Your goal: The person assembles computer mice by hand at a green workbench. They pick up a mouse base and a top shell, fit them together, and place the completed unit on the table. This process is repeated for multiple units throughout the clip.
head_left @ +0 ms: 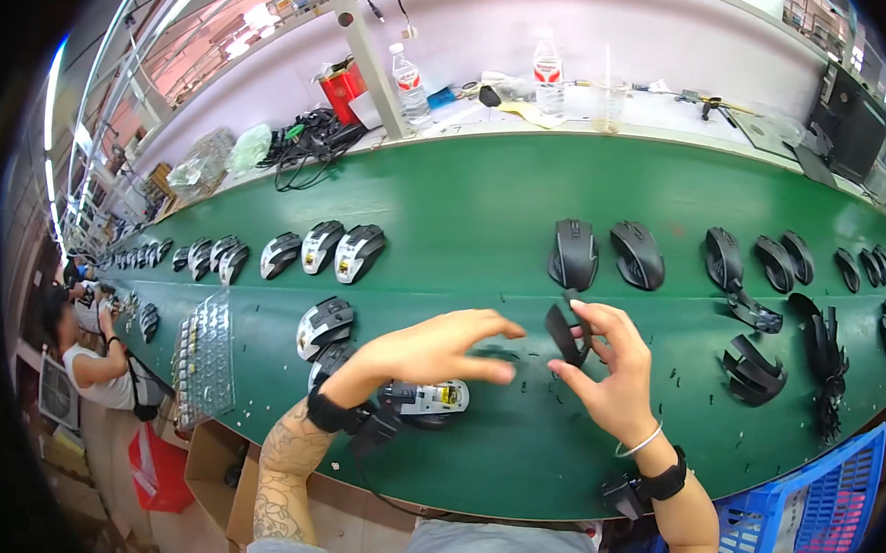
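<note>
My right hand (pixel 613 376) pinches a curved black plastic part (pixel 563 335) between thumb and fingers, a little above the green table. It looks like a piece of mouse shell. Facing it, my left hand (pixel 439 348) is empty, its fingers stretched out and apart. Below the left hand lies a partly assembled computer mouse (pixel 447 399) with a white and yellow inside showing. Another grey-and-black mouse (pixel 326 326) sits beside my left forearm, and one more is partly hidden under it. Tiny black scraps (pixel 524 386) are scattered on the table between and around my hands.
Mice with exposed tops (pixel 361 253) line the left back; black covered mice (pixel 573 254) line the right. Loose black shells (pixel 755 373) and a heap of black strips (pixel 821 366) lie right. A see-through tray (pixel 206 354), blue crate (pixel 801 526) and seated person (pixel 93 363) flank the table.
</note>
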### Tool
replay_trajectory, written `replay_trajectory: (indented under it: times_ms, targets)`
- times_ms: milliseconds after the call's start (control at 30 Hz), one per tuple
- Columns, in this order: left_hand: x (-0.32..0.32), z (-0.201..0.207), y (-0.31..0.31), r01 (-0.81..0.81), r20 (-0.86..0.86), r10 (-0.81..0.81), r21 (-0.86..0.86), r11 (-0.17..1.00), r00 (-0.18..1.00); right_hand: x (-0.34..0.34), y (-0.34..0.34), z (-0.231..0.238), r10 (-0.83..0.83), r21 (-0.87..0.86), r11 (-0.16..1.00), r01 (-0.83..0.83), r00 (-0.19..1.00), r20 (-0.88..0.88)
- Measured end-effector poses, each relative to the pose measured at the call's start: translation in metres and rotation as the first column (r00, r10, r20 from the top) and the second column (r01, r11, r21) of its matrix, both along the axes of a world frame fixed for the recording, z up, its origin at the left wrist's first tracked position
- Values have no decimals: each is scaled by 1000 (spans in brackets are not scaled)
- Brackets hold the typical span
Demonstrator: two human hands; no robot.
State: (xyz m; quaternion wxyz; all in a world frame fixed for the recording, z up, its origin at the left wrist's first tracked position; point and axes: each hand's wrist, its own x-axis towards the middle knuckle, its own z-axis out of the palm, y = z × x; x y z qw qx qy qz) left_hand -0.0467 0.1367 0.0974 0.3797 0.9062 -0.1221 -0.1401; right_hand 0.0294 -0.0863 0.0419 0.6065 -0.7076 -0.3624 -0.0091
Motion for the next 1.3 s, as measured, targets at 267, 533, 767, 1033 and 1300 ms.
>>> replay_trajectory:
  times_ms: [267, 533, 767, 1033, 1300]
  targets:
    - [-85, -15, 18, -115, 101, 60, 723, 681, 993, 11, -5, -6, -203, 10, 979, 204, 965, 166]
    - [-74, -6, 23, -368, 149, 346, 168, 914, 926, 12, -8, 3, -190, -23, 980, 198, 961, 201]
    - [-40, -14, -2, -274, 295, 285, -78, 958, 912, -8, -2, 13, 240, -97, 969, -226, 954, 179]
    - [-25, -27, -39, -344, 247, 419, -296, 891, 874, -11, -1, 1, 213, -154, 971, -185, 958, 193]
    - [-19, -27, -42, -180, 448, 249, -193, 965, 859, -10, -2, -3, 225, -114, 971, -210, 963, 146]
